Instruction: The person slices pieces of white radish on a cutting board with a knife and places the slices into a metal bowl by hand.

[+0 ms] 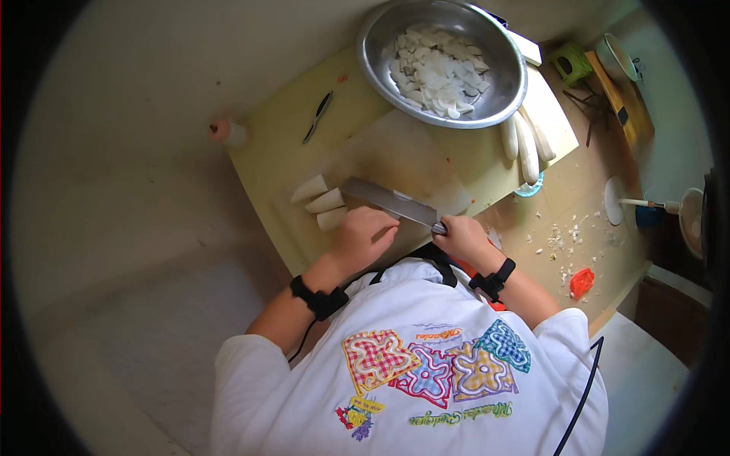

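Pale yellow surface (pixel 266 156): over its cutting board (pixel 407 148), our right grip (pixel 464 237) wraps the handle (pixel 439 227), the safe hold, of a broad kitchen knife (pixel 391 201), probably stiff and weighty. Our left grip (pixel 363 237) curls beside white radish chunks (pixel 325 201), likely firm and slippery; whether it pinches anything, we cannot tell.

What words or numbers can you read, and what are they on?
None for sure; the writing I see is upside down on the shirt.
Orange word: too blurred.
Green words: too blurred.
Letters on the yellow patch: too small.
I can make out no numbers or signs.
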`<state>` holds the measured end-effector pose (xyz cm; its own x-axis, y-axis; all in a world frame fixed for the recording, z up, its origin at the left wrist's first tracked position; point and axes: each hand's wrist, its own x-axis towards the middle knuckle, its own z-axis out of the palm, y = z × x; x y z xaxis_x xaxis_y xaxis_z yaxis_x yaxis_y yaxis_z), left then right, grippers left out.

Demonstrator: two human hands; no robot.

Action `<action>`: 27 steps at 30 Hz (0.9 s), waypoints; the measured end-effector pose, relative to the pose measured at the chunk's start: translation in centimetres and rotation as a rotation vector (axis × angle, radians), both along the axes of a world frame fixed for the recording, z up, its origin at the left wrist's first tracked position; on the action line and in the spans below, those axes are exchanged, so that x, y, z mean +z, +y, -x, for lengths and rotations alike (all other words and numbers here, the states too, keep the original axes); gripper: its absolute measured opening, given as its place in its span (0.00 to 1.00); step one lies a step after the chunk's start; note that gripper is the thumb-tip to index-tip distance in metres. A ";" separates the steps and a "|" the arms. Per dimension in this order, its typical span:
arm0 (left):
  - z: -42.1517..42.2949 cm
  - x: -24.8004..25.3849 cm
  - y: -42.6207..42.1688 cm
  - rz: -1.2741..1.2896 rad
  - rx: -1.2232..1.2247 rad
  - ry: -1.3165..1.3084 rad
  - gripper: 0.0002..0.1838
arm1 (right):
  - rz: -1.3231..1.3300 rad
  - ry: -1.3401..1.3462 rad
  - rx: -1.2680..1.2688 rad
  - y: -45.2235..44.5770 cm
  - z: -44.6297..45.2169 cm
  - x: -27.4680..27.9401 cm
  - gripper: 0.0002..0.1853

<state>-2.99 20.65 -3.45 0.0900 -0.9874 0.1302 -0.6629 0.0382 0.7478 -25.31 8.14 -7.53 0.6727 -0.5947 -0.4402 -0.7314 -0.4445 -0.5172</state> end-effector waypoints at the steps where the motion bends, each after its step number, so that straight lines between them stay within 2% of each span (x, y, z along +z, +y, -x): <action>1: -0.3 2.1 -0.5 0.047 0.034 -0.014 0.06 | 0.008 -0.013 -0.012 -0.1 0.5 0.5 0.12; 4: -1.1 4.6 -2.1 0.091 0.091 -0.074 0.06 | 0.186 -0.050 0.097 -0.5 2.2 2.1 0.12; 6: -1.7 5.2 -3.5 -0.062 -0.094 -0.327 0.06 | 0.325 -0.173 0.126 -0.5 3.0 2.9 0.13; 10: -0.3 4.6 -5.3 -0.095 -0.225 -0.415 0.06 | 0.431 -0.221 0.164 -0.4 4.6 3.8 0.13; 12: 0.7 4.4 -5.8 -0.142 -0.282 -0.590 0.06 | 0.515 -0.292 0.214 -0.3 5.3 4.3 0.13; 15: 1.4 3.9 -6.5 -0.170 -0.309 -0.689 0.06 | 0.548 -0.275 0.240 -0.2 6.2 4.5 0.16; 19: 1.9 3.3 -6.9 -0.122 -0.331 -0.675 0.07 | 0.540 -0.242 0.256 0.1 7.0 5.5 0.14; 21: 2.1 3.4 -7.0 -0.180 -0.374 -0.666 0.07 | 0.630 -0.266 0.287 0.2 7.3 5.2 0.20; 25: 2.5 3.5 -7.3 -0.162 -0.357 -0.677 0.08 | 0.646 -0.280 0.303 0.1 7.7 5.1 0.19; 27: 2.7 3.9 -7.3 -0.202 -0.360 -0.702 0.05 | 0.651 -0.289 0.318 0.1 7.8 5.0 0.18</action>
